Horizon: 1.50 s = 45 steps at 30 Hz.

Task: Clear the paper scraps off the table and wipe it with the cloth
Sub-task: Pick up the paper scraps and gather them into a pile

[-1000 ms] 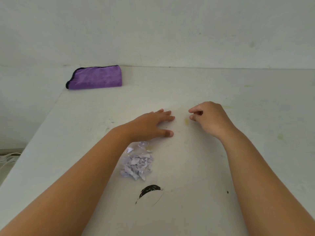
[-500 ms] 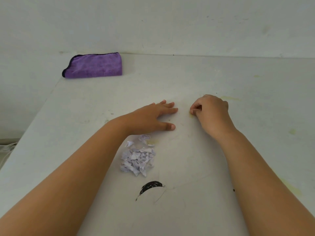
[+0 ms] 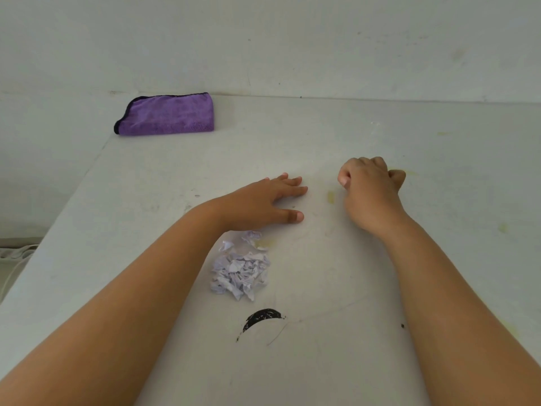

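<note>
A small heap of pale lilac paper scraps (image 3: 240,271) lies on the white table (image 3: 439,171), just below my left wrist. My left hand (image 3: 263,200) rests flat on the table beyond the heap, fingers spread and pointing right, holding nothing. To its right, my right hand (image 3: 370,186) is curled into a loose fist on the table; I cannot see anything inside it. A folded purple cloth (image 3: 168,115) with a dark edge lies at the far left corner, well away from both hands.
A black smear (image 3: 262,316) marks the table near me, below the scraps. Faint yellow stains (image 3: 330,197) dot the surface between and right of my hands. The table's left edge runs diagonally; a white wall stands behind it.
My right hand has closed from pinching fingers into a fist and shifted slightly right. The left hand has stayed flat in place. The scraps and cloth have not moved.
</note>
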### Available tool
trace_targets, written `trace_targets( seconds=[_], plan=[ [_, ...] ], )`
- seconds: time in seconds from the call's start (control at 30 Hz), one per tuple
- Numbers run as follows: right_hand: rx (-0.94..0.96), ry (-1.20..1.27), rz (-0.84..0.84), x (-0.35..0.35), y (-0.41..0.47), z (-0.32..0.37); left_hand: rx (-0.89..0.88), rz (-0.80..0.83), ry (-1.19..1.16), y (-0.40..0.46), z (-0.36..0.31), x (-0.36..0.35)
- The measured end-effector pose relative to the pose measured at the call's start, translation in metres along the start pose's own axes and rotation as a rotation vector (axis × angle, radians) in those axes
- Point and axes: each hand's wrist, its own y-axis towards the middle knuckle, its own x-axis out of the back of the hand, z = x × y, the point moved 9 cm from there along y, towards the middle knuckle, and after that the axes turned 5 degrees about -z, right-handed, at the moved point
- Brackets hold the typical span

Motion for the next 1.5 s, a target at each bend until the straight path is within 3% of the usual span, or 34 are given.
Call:
trace_targets(
  seconds=[0.13, 0.83, 1.1, 1.3, 1.5],
  plan=[
    [-0.017, 0.094, -0.034, 0.009, -0.001, -0.009, -0.002, 0.001, 0.008, 0.000, 0.001, 0.000],
    [0.101, -0.168, -0.021, -0.007, 0.002, 0.014, -0.018, -0.003, 0.035, 0.002, 0.001, -0.002],
    [0.020, 0.183, 0.053, 0.009, -0.004, -0.014, -0.022, 0.005, 0.040, 0.002, 0.001, -0.002],
    [0.052, 0.081, 0.116, -0.007, -0.004, -0.004, -0.024, 0.001, 0.035, 0.002, 0.001, -0.002],
    [0.066, 0.074, 0.067, -0.006, -0.004, 0.000, -0.022, 0.004, 0.037, 0.001, 0.000, -0.002]
  ],
)
